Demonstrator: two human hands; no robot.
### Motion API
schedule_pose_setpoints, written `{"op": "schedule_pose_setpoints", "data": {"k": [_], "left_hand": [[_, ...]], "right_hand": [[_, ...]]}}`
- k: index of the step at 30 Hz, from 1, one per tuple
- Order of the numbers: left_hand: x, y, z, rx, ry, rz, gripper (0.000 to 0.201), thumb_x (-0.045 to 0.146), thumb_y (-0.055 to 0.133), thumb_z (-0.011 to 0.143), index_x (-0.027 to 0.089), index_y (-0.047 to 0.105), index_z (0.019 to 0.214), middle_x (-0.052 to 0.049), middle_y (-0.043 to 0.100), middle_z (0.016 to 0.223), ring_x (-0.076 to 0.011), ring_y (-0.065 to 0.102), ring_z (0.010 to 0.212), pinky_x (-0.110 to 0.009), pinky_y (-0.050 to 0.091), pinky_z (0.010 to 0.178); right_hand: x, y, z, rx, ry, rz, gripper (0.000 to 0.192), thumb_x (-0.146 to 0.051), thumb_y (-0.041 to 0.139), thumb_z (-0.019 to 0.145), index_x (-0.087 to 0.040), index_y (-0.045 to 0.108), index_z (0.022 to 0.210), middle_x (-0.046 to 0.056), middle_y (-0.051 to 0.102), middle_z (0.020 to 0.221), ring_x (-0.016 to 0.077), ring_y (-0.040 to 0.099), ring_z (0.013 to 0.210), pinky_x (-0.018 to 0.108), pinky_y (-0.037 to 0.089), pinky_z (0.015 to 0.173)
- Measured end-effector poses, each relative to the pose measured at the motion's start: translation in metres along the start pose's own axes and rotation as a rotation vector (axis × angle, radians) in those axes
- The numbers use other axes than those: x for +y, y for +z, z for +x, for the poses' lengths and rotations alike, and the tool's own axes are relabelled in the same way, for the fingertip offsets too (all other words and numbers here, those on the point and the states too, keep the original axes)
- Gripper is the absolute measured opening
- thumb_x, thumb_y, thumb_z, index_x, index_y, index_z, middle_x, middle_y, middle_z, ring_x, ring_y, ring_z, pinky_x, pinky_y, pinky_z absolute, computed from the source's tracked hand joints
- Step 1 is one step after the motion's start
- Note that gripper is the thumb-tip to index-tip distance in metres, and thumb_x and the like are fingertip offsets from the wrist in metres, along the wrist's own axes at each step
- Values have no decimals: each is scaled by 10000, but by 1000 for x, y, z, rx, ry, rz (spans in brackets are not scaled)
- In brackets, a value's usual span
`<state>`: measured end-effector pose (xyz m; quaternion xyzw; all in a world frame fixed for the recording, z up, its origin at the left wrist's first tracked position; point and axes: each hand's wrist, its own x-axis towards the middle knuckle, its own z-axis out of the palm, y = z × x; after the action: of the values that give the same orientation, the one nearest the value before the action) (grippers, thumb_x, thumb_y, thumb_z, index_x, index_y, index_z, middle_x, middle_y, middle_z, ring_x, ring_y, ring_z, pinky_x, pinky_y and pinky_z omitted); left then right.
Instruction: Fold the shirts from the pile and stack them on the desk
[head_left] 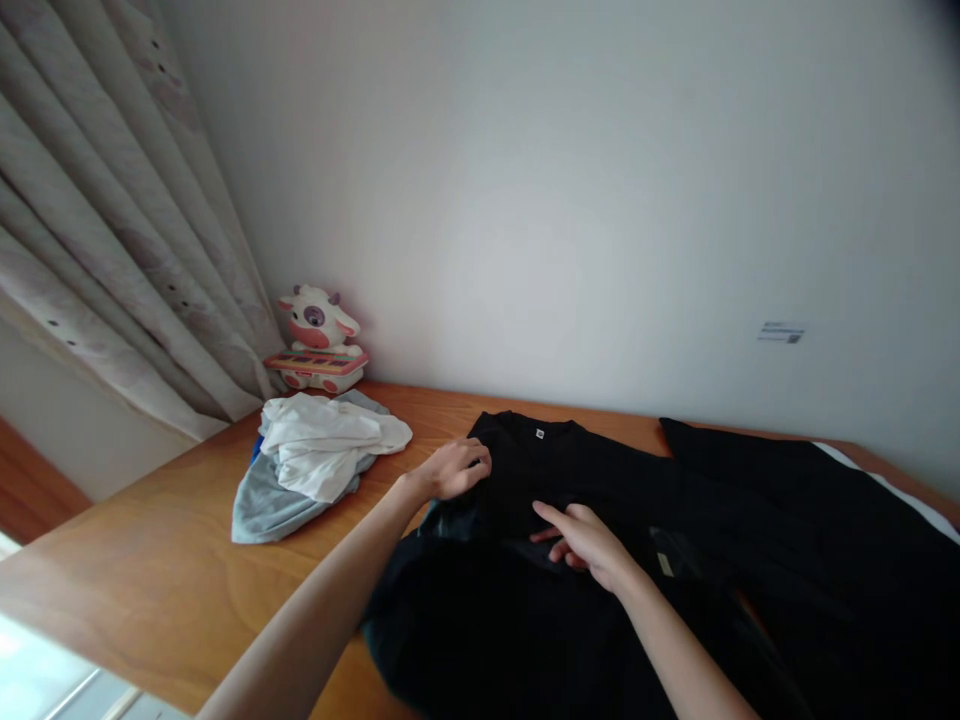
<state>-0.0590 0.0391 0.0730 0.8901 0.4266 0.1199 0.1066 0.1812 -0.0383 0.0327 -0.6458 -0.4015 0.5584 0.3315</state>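
The left hand (454, 468) is pinching, it seems, the shoulder edge of the black shirt (600, 470) (collar pointing to the wall), while the right hand (581, 540), fingers apart, is pressing its middle on the bench (150, 560).

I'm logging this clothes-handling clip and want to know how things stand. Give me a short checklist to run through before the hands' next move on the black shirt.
1. Left hand grips the black fabric shirt near the collar: ok.
2. Right hand rests on the shirt's middle, index finger extended: ok.
3. Shirt lies flat: not ok, bunched around the hands.
4. Wooden table bare on the near left: ok.
5. Crumpled white and grey clothes apart from the shirt: ok.
6. Second black garment separate from the shirt: cannot tell.
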Motion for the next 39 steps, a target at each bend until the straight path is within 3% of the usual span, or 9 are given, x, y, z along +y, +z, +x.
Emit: {"op": "schedule_pose_setpoints", "data": {"k": [5,9,14,18,22,27,33,36,39], "left_hand": [[-9,20,65,22,-112,19,323,143,449,895,204,681,1112,-98,706,1183,-240,663,1115,-347,503,1002],[-26,32,96,5,-140,61,453,60,501,832,206,653,1233,-109,656,1343,-252,613,1240,-370,458,1077],[-52,31,104,-41,-176,99,277,213,622,857,249,702,1120,-62,726,1192,-243,668,1128,-345,505,1004],[-66,20,104,-13,-252,132,163,205,602,875,253,721,975,-39,753,1003,-234,699,998,-334,527,932],[-70,18,103,108,-350,157,260,175,513,918,199,678,1118,-113,703,1161,-270,665,1103,-390,515,969],[-57,27,78,172,-279,132,421,166,521,906,187,564,1324,-134,572,1372,-256,560,1271,-416,437,1116],[-26,1,-9,17,39,54,376,278,601,844,265,624,1220,-81,597,1239,-266,560,1209,-401,440,1103],[-11,-4,-50,-2,29,75,518,289,670,777,284,593,1289,-76,577,1290,-281,549,1218,-404,447,1087],[-2,10,-71,85,-111,126,487,238,650,790,274,613,1275,-80,608,1242,-285,575,1178,-418,470,1056]], "right_hand": [[8,3,6,12,-68,-65,246,-323,674,904,-189,555,735,30,722,632,98,599,384,159,288,332],[9,2,6,-50,-81,-69,264,-350,637,931,-184,564,738,62,771,720,93,612,397,165,313,339],[12,1,7,-133,-75,-80,288,-367,609,942,-165,596,737,86,789,794,84,616,419,161,306,340],[17,3,9,-129,-158,-77,290,-391,524,967,-163,634,827,80,792,859,94,639,472,160,312,348],[19,4,7,-93,-211,-95,284,-436,522,945,-200,673,992,64,788,957,131,689,555,182,352,366],[26,6,3,-60,-356,-155,295,-476,543,924,-222,653,1028,47,776,902,156,706,565,246,502,548],[33,9,4,215,-565,-333,167,-387,541,908,-263,646,946,35,740,874,168,647,559,285,487,600],[35,7,7,358,-657,-377,194,-382,524,910,-254,630,1010,65,717,939,201,652,669,317,508,666],[42,5,12,444,-709,-413,234,-388,511,917,-240,613,1067,107,681,1045,251,666,885,350,541,780]]}}
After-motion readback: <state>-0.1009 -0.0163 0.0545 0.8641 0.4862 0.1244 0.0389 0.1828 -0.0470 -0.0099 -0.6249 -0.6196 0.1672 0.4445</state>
